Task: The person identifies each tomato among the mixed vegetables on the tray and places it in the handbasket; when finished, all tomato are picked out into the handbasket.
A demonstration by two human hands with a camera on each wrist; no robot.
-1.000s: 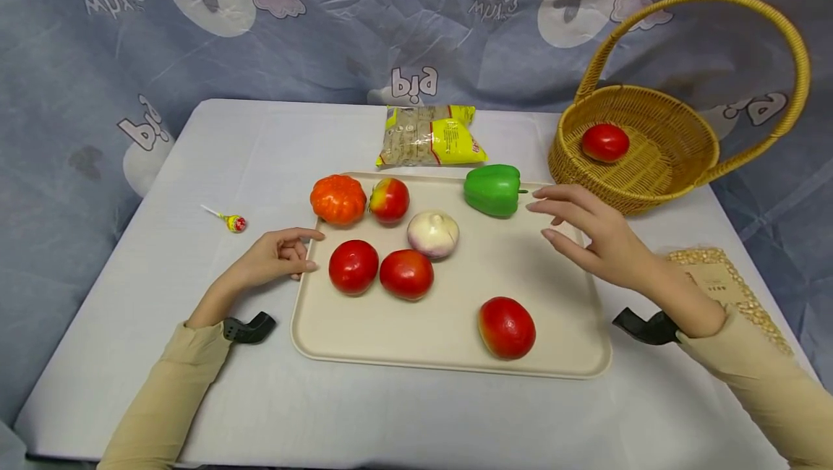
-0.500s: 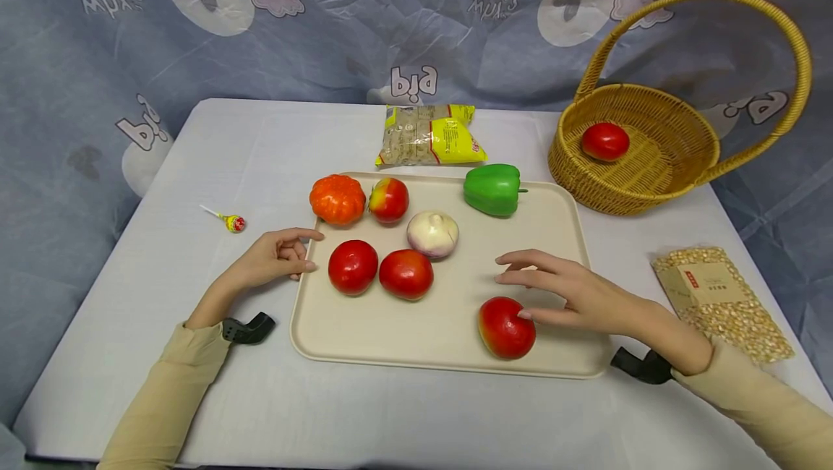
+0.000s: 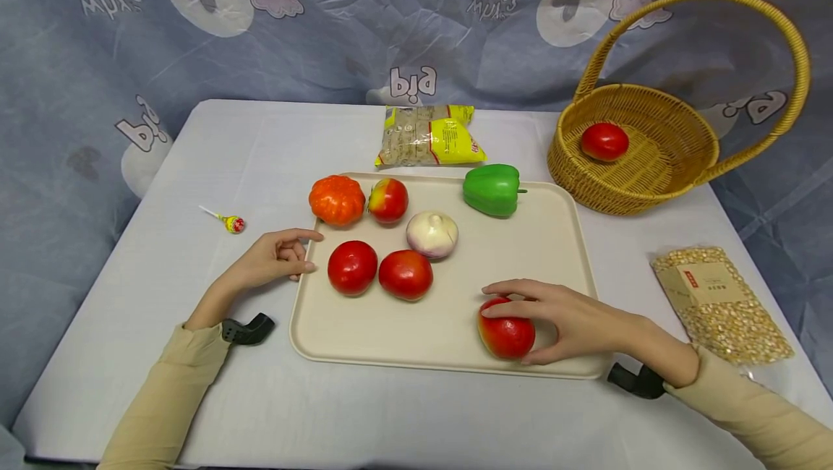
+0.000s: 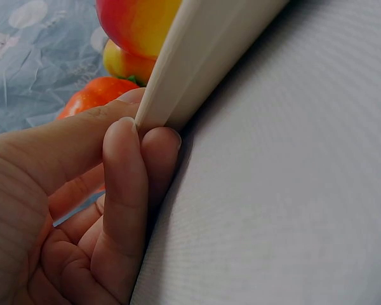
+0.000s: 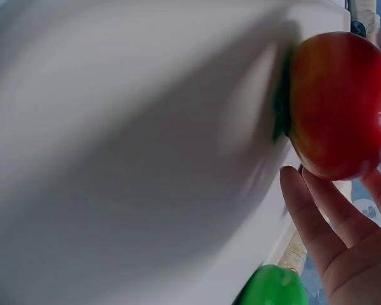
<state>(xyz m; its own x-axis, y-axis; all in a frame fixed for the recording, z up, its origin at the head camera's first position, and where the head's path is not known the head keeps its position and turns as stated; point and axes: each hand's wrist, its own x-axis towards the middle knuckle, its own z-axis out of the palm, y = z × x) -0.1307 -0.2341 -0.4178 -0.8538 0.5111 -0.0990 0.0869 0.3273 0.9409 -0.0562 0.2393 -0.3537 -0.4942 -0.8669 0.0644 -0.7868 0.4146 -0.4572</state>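
Note:
My right hand point(image 3: 566, 322) reaches around a red tomato point(image 3: 504, 332) at the tray's front right. Its fingers reach over the far side and its thumb is at the near side; in the right wrist view the fingers point(image 5: 314, 222) are fairly straight, right beside the tomato. My left hand point(image 3: 270, 260) pinches the left rim of the beige tray point(image 3: 390, 343), thumb and fingertips meeting the edge. Two more red tomatoes point(image 3: 352, 267), a white-purple onion point(image 3: 432, 234), a small pumpkin point(image 3: 337, 200), a red-yellow fruit point(image 3: 388, 200) and a green bell pepper point(image 3: 492, 189) lie on the tray.
A wicker basket point(image 3: 586, 184) with a tall handle stands at the back right, holding a red tomato point(image 3: 605, 142). Behind the tray lies a yellow-and-clear bag point(image 3: 429, 136). A pack of corn kernels point(image 3: 722, 304) is at the right, a lollipop point(image 3: 232, 223) at the left.
My right hand has moved from beside the bell pepper, near the basket, down and left to the front-right tomato. The left hand stays at the tray rim.

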